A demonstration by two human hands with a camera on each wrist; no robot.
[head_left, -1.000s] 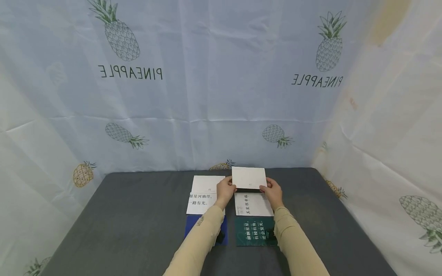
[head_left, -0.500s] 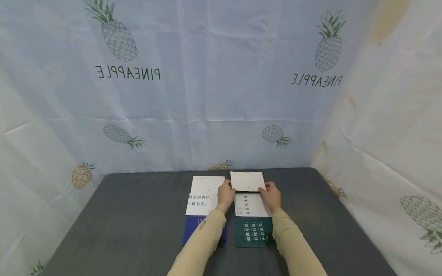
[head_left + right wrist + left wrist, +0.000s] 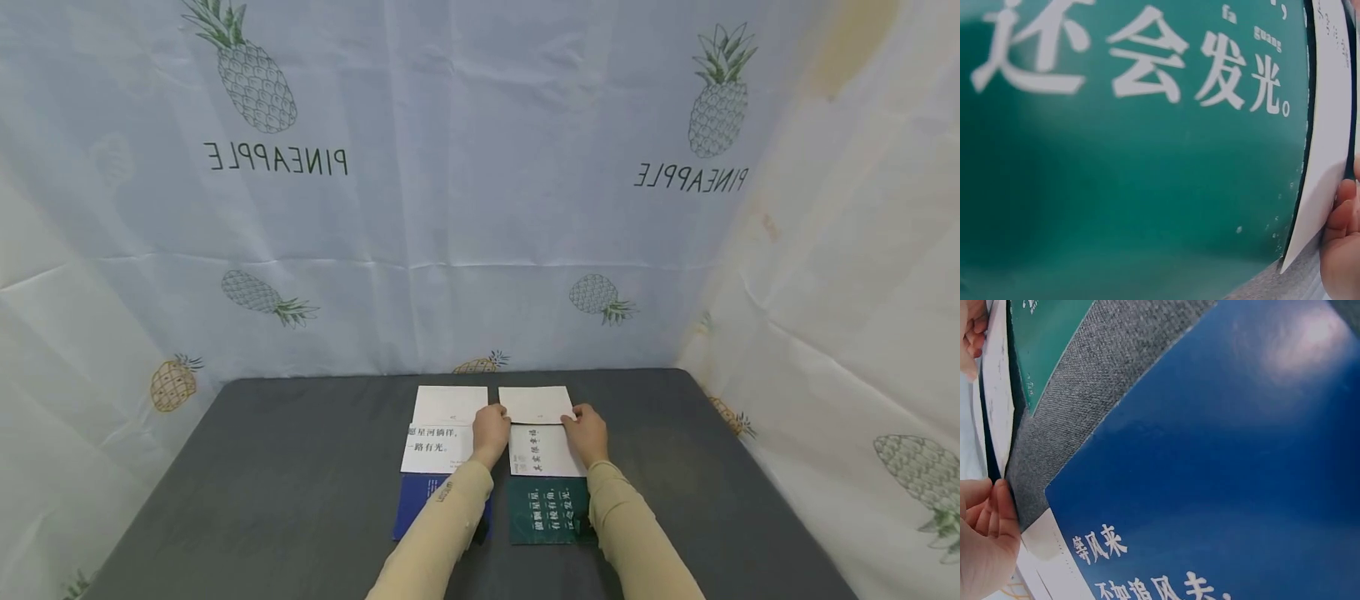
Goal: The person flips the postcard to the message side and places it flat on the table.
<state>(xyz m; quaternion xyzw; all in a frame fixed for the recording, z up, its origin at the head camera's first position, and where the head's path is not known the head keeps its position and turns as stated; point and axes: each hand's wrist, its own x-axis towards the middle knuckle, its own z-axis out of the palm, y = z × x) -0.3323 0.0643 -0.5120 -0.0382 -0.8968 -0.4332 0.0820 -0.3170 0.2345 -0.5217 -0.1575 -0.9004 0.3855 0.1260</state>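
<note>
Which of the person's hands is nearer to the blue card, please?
Left: the left hand is beyond the right side of the blue card; the right hand is farther right, beyond the green card.

A pale cloth [image 3: 480, 200] fills the upper frame, printed with a green pineapple [image 3: 257, 87] and mirrored lettering [image 3: 275, 158] at upper left. A dark grey table [image 3: 285, 483] spans the lower part. A yellowish patch [image 3: 855, 50] marks the upper right.

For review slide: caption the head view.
Left hand and right hand hold a white card near the far edge of the dark table.
</note>
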